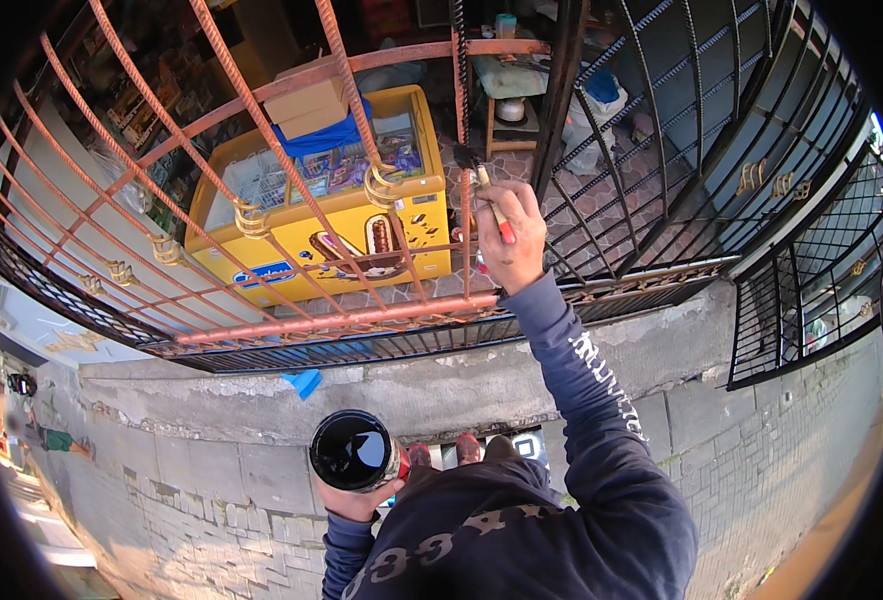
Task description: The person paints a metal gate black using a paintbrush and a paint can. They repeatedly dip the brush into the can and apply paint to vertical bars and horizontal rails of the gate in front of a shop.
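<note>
head view: right hand (517, 240), fingers gripping the probably light, stiff paintbrush (495, 207) by its handle; near left, left hand (352, 503) cups the likely heavy, spillable paint can (402, 462) low.

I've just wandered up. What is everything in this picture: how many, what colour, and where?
paint can: one, black paint inside, in the left hand
paintbrush: one, pale handle with red end, in the right hand
reddish-brown grille: one, one upright partly black, ahead
black grillework: several sections, black, mostly right
collars: several, gold, on the bars
freezer: one, yellow, behind the reddish-brown bars
cardboard box: one, brown, on the freezer
metal pot: one, silvery, on a stand
blue object: one, kind unclear, below the grille
pavement: one stretch, grey, below
shoes: two, reddish, bottom centre
sleeves: two, dark blue
left hand: one, lower centre
right hand: one, at the bars
</note>
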{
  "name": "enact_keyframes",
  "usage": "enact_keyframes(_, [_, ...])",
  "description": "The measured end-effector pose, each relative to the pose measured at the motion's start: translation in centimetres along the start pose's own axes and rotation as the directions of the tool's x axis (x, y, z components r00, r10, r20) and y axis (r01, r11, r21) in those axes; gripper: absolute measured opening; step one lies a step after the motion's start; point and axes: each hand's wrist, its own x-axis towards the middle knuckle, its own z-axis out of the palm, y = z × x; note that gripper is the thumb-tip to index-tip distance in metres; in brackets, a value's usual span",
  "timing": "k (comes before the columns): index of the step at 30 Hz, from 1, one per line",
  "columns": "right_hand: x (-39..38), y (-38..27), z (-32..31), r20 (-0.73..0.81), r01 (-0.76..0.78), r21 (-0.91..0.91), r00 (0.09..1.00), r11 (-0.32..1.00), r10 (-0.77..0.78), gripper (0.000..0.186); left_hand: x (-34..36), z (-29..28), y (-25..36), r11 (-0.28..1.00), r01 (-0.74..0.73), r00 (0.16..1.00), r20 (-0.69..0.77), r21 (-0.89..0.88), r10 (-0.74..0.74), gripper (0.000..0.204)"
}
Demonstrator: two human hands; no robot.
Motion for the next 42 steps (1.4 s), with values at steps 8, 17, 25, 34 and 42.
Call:
enact_keyframes(8, [0.7,-0.2,-1.1,0.018,0.037,-0.108,0.999,0.993,-0.035,0.023,0.6,0.2,-0.8,1.0,-0.01,1.0,0.02,0.024,0.009,0.104])
enact_keyframes(17, [1.3,-1.6,-0.4,0.164,0.07,-0.132,0.985,0.989,-0.048,0.02,3.2,-1.7,-1.9,0.998,0.041,0.99,0.133,-0.045,-0.035,0.108])
enact_keyframes(25, [4.2,-2.9,-0.3,0.366,0.281,-0.221,0.911,0.934,-0.188,0.021,4.2,-5.6,-5.1,0.989,0.118,0.985,0.133,-0.091,-0.105,0.111])
enact_keyframes(34, [6.3,-5.0,0.7,0.459,0.262,-0.254,0.88,0.931,-0.123,0.017,6.3,-8.6,-5.7,0.993,0.05,0.988,0.153,-0.105,-0.033,0.108])
enact_keyframes(42, [6.6,-5.7,1.4,0.507,0.266,-0.351,0.86,0.898,-0.057,0.018,6.8,-11.4,-5.7,0.986,0.109,0.969,0.234,-0.127,-0.077,0.108])
